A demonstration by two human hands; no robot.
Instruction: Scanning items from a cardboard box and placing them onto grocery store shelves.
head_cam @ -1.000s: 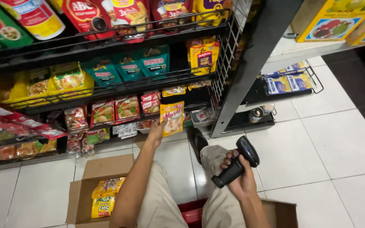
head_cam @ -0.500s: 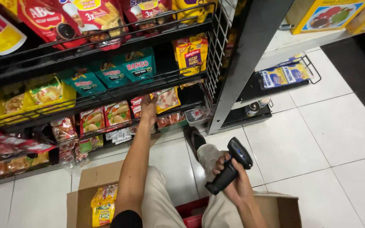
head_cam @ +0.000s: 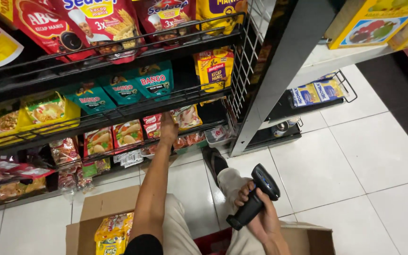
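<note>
On the lower shelf (head_cam: 119, 115) of the black wire rack, left hand (head_cam: 168, 130) is pushed in among the pouches, arm stretched out full; fingers hidden behind the shelf's front rail, so can't tell how far they're closed or what they grip. Vs. 0.5 s ago: hand has gone a bit deeper into the shelf, near its right end, and the yellow-orange pouch (head_cam: 186, 116) it was carrying sits just right of it, tilted, touching or nearly so. A sec ago the same pouch was still lower, in front of the shelf. Right hand (head_cam: 260, 219) unchanged: wrapped tight round the grip of a black barcode scanner (head_cam: 253, 203), head w/ blue trim pointing up-left, resting over the knee.

Packs by place: top shelf edge, big red pouches (head_cam: 95, 23) w/ a chef figure, one yellow at right. Middle shelf: teal pouches (head_cam: 140, 85) centre, yellow-green packs (head_cam: 43, 111) at left, yellow sachets (head_cam: 216, 68) at right end. Lower shelf: small red/green packs (head_cam: 114, 137) w/ food photos. Bottom left, reddish bags (head_cam: 5, 170) lying flat. Cardboard box (head_cam: 102, 210) on the white floor tiles holds yellow packets (head_cam: 114, 231). Side tray by the rack's grey post: blue-yellow cartons (head_cam: 315, 92).
</note>
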